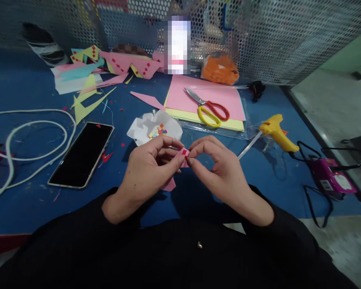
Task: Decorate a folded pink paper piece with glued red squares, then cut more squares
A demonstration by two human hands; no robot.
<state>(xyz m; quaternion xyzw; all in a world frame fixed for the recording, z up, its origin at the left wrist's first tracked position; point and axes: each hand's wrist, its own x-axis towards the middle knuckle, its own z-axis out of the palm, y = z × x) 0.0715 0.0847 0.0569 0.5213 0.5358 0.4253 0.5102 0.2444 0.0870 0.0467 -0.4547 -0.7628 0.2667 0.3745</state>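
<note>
My left hand (152, 166) and my right hand (218, 166) meet above the blue table (33, 200), both pinching a small pink paper piece (184, 153) with a red square on it. A pink tail of that paper (169, 185) hangs below my left hand. Just behind the hands lies a crumpled white sheet (144, 126) holding tiny coloured paper bits (158, 131).
A black phone (82, 154) and a white cable (33, 138) lie at left. Scissors (209, 108) rest on stacked pink and yellow sheets (222, 100). A yellow glue gun (276, 132) and a purple object with black cord (331, 176) lie at right. Paper scraps (108, 66) line the mesh wall.
</note>
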